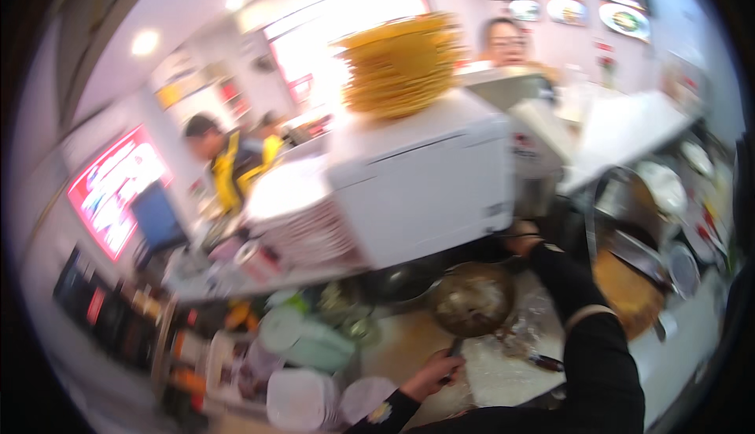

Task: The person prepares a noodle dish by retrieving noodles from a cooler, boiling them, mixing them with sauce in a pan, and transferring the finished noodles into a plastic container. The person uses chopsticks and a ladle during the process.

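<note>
My left hand (439, 373) is closed around the dark handle of a round metal pan (473, 299), which is tilted over the worktop with brownish residue or food inside. My right arm, in a black sleeve, reaches forward to the right of the pan. Beside the lower corner of a large white box (430, 186), my right hand (524, 238) is blurred and partly in shadow; whether it holds anything cannot be told. Clear plastic wrap (531, 322) lies on the worktop right of the pan, near a dark handle (547, 363).
A round wooden chopping board (628, 292) with a cleaver (640, 255) on it stands at the right. Stacked white containers (301, 398) and green tubs (304, 339) are at the lower left. Yellow plates (401, 68) are piled on the box. People are beyond the counter.
</note>
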Tool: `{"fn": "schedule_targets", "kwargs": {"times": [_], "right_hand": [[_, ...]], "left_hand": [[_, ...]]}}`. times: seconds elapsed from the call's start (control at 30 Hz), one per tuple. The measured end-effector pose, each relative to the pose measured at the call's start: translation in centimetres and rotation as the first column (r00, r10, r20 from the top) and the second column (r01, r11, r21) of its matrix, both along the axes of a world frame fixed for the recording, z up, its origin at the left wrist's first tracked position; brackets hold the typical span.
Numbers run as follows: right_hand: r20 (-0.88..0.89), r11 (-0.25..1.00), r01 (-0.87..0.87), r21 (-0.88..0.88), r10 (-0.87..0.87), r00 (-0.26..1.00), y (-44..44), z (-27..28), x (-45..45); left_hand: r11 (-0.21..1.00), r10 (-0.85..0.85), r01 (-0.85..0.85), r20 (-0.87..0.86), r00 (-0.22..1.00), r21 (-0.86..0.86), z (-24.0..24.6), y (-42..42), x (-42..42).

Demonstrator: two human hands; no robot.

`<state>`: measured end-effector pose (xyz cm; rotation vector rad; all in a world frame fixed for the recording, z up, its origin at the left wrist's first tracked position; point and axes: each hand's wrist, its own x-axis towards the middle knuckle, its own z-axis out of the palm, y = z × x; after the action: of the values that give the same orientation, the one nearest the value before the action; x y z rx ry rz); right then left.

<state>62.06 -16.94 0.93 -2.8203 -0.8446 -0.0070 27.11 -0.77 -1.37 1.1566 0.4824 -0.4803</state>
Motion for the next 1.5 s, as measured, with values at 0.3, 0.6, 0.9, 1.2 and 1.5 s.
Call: {"fn": "schedule_targets", "kwargs": {"times": [0.3, 0.6, 0.9, 1.2, 1.5], "right_hand": [[-0.300, 0.887, -0.316, -0.336, 0.217, 0.929, -1.5, 0.0, 4.7], [0.013, 0.951, 0.038, 0.308, -0.044, 0.999, -2.0, -3.7, -2.9], [0.178, 0.929, 0.145, 0.340, -0.215, 0.960, -5.3, 0.9, -12.6], [0.284, 0.906, 0.116, 0.407, -0.246, 0.927, -5.8, -1.0, -13.1], [0.251, 0.880, 0.138, 0.455, -0.276, 0.928, -6.2, -1.8, -13.7]], "left_hand": [[1.000, 0.027, -0.028, 0.098, 0.995, 0.004, -1.2, -0.6, -0.3], [0.997, 0.059, -0.057, 0.034, 0.998, -0.042, -1.3, -0.5, -0.1], [0.985, 0.025, -0.017, 0.049, 0.998, -0.171, -0.4, -0.2, -0.1], [0.994, 0.003, 0.004, 0.063, 0.998, -0.112, -0.5, -0.1, 0.0], [0.996, 0.010, -0.009, 0.009, 1.000, -0.089, -0.2, 0.0, 0.0]]}}
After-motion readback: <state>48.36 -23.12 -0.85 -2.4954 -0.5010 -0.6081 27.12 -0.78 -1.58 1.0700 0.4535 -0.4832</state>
